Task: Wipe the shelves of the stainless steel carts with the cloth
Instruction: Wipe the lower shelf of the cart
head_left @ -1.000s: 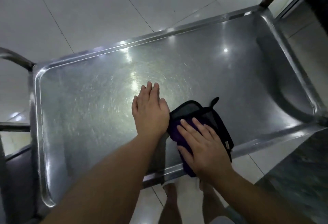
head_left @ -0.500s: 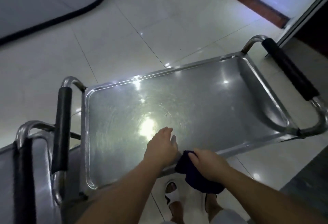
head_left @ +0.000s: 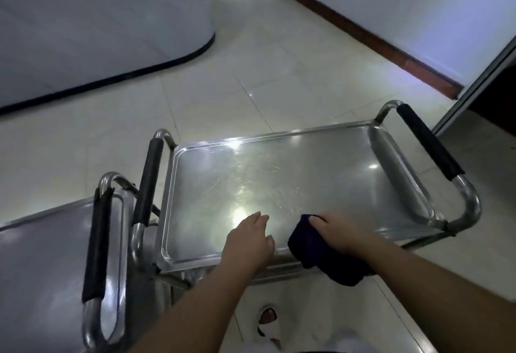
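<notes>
Step in hand: wiping the top shelf of the stainless steel cart (head_left: 293, 182), a shallow rectangular tray with a raised rim and a black-sleeved tubular handle at each end. The right hand (head_left: 339, 231) grips the dark purple-black cloth (head_left: 318, 249), fingers curled over its bunched upper part. The cloth lies at the near rim, right of centre; its lower portion hangs over the near edge. The left hand (head_left: 250, 236) rests near the same rim, just left of the cloth and apart from it, fingers loosely together and bent; it holds nothing.

Judged progress: the far and left portions of the shelf show swirl marks, but whether they have been wiped cannot be told. The next move calls for spreading the cloth flat on the shelf and sweeping it away from the near rim, or carrying it to the second steel cart (head_left: 50, 263), which stands at near left with its handle beside the first cart's.

Difference from the earlier frames: one second ago the right hand pressed the cloth flat on the shelf; the cloth is now bunched and drawn to the near edge. The view has risen and widened, so both handles and the second cart show.
</notes>
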The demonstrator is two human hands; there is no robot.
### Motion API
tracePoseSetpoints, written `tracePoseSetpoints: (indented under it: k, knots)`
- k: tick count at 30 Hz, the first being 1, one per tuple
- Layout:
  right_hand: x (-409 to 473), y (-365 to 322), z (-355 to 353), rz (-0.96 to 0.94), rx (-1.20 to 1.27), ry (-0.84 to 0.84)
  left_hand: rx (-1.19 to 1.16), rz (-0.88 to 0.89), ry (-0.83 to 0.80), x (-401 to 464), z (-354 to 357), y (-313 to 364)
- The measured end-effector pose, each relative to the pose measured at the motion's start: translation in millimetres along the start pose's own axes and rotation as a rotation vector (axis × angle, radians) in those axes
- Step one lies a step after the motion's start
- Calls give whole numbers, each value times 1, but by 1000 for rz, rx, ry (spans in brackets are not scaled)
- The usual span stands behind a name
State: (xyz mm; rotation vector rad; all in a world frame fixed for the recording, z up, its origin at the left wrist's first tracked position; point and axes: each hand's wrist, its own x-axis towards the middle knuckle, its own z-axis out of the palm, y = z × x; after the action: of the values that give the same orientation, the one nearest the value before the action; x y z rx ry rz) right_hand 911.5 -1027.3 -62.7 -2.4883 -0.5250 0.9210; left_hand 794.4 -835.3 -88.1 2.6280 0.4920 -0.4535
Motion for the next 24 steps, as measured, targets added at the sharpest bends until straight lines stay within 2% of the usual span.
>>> tracePoseSetpoints:
  k: [7,14,19,24]
  knots:
    - [-56,17,-14,-103,-86,16,84,-75,86,-71,16,35]
    - [-112,50,9,-180,-225,-48,79,-164,30,-154,56,56]
    - [-135,71,42,-158,-330,-119,75,-226,15,-197,77,43]
    - [-151,69,62,-144,-376,-94,67,-262,50,-217,80,14]
